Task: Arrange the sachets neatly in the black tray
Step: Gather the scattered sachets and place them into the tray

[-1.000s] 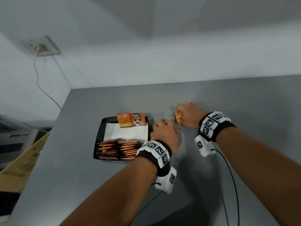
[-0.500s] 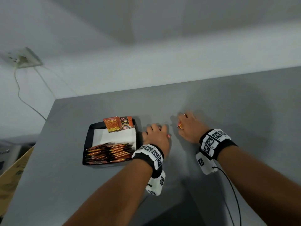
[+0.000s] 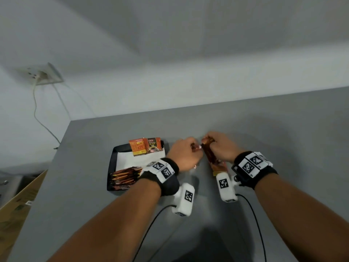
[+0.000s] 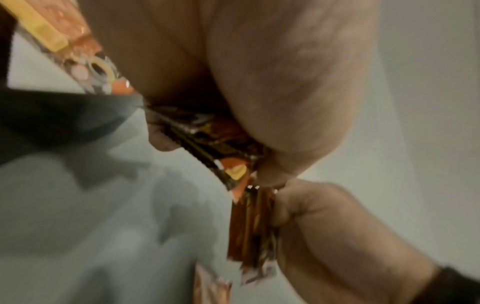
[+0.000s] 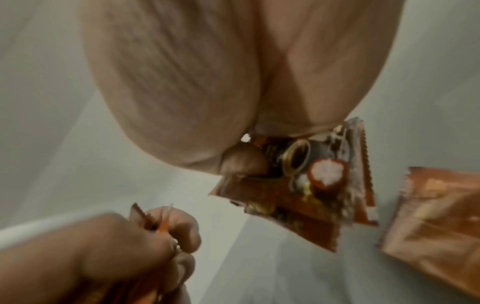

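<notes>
A black tray (image 3: 111, 163) lined with white paper sits on the grey table. A row of orange-brown sachets (image 3: 125, 176) fills its near end, and an orange coffee box (image 3: 145, 146) stands at its far end. Just right of the tray, my left hand (image 3: 191, 147) grips a few sachets (image 4: 215, 144). My right hand (image 3: 209, 143) grips another bundle of sachets (image 3: 211, 156), also seen as the bundle (image 5: 311, 189) in the right wrist view. The two hands almost touch. One loose sachet (image 5: 436, 216) lies on the table under my right wrist.
The grey table (image 3: 283, 129) ends at a white wall behind and drops off on the left. A cardboard box (image 3: 17, 210) stands beyond the left edge. A wall socket (image 3: 44, 74) with a cable hangs at the upper left. Wrist cables trail toward me.
Both hands were low on the table half a second ago. They have lifted, each gripping sachets, and drawn together just right of the tray.
</notes>
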`<control>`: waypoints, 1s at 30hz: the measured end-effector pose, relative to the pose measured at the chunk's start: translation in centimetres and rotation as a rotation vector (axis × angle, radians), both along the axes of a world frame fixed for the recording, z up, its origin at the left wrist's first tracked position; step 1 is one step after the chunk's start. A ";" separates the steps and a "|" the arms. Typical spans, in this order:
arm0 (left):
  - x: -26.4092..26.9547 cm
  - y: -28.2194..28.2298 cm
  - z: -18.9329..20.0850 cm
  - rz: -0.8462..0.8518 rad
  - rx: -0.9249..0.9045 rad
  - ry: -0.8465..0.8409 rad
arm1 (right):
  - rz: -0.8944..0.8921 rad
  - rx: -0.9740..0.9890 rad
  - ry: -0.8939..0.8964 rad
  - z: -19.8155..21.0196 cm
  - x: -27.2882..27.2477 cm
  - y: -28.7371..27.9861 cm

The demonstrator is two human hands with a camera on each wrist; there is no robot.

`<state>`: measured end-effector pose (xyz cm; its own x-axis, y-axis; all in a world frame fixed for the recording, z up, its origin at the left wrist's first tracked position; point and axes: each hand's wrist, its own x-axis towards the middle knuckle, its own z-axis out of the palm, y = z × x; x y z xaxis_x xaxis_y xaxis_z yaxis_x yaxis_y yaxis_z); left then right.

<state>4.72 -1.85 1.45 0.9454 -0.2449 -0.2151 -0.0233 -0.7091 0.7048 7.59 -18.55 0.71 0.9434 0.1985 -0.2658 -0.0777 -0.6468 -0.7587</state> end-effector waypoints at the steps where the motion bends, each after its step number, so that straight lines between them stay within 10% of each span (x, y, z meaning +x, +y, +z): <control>1: 0.1 0.9 1.1 0.019 -0.062 0.022 | -0.005 0.011 0.002 0.5 -0.2 0.4; 7: 0.6 7.7 5.6 0.260 -0.440 0.232 | 0.036 0.039 0.003 2.1 -0.9 2.8; 21: -0.2 19.0 1.4 0.008 0.413 -0.086 | 0.386 -0.273 -0.286 1.1 -0.6 17.3; 30: -0.7 19.7 -1.2 -0.131 0.289 0.036 | 0.550 -0.390 -0.252 -1.5 -0.7 18.7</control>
<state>4.05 17.86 0.24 0.9005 -0.2878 -0.3260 -0.1062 -0.8726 0.4768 6.89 0.13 -0.83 0.7762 0.5976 -0.2012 0.4842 -0.7693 -0.4168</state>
